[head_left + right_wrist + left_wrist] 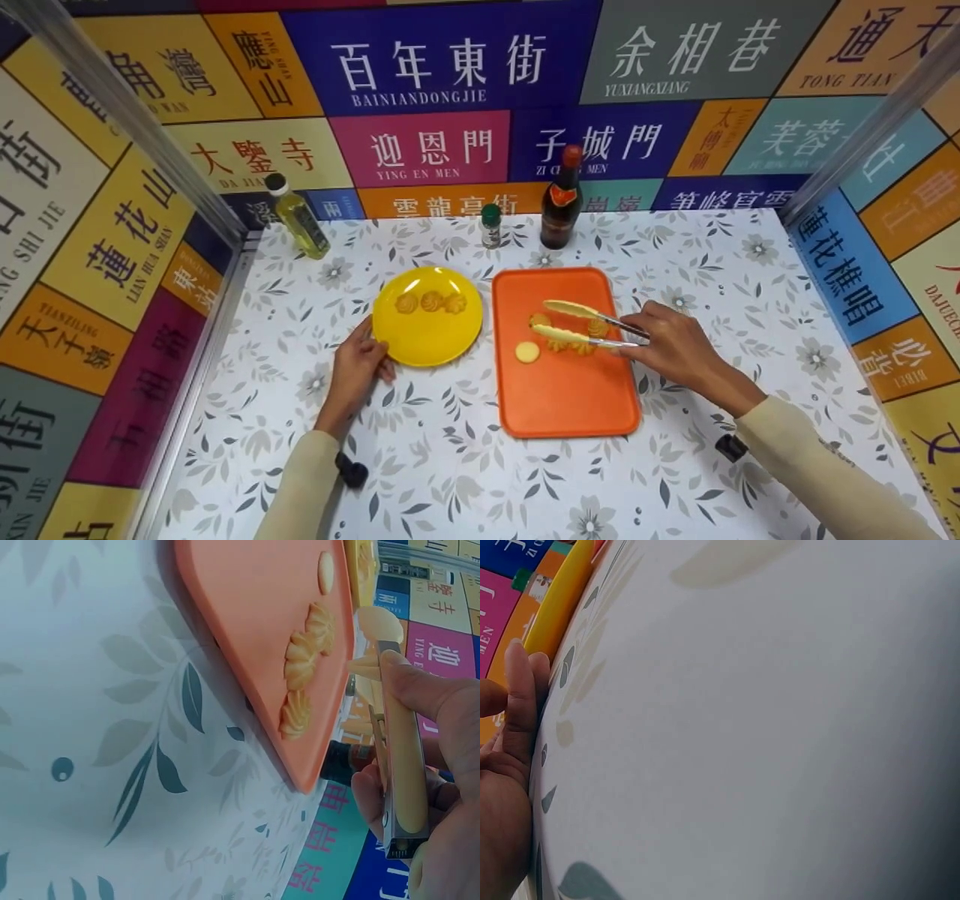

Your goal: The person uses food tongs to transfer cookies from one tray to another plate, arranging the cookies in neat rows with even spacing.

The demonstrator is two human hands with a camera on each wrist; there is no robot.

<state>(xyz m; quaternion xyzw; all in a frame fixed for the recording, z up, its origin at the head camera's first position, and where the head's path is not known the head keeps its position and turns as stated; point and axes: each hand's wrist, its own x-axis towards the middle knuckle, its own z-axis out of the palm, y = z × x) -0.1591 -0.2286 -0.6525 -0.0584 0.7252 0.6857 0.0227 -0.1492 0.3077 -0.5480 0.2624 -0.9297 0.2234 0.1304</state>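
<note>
In the head view, my left hand (358, 365) holds the near left rim of a yellow plate (427, 345), with a fingertip over the edge. Three golden swirl cookies (431, 301) sit in a row on that plate. My right hand (679, 345) grips metal tongs (611, 343) with cream-coloured tips. Their arms are spread above an orange tray (570, 401), with nothing pinched between them. Beneath the tongs lie several piped cookies (583, 347), partly covered. One smooth round cookie (527, 352) lies left of them. The right wrist view shows my fingers wrapped round the tongs' handle.
At the back of the flowered tabletop (442, 480) stand an oil bottle (300, 221), a small green-capped jar (491, 226) and a dark red-capped bottle (561, 202). Panels printed with large characters (450, 67) wall in the back and both sides.
</note>
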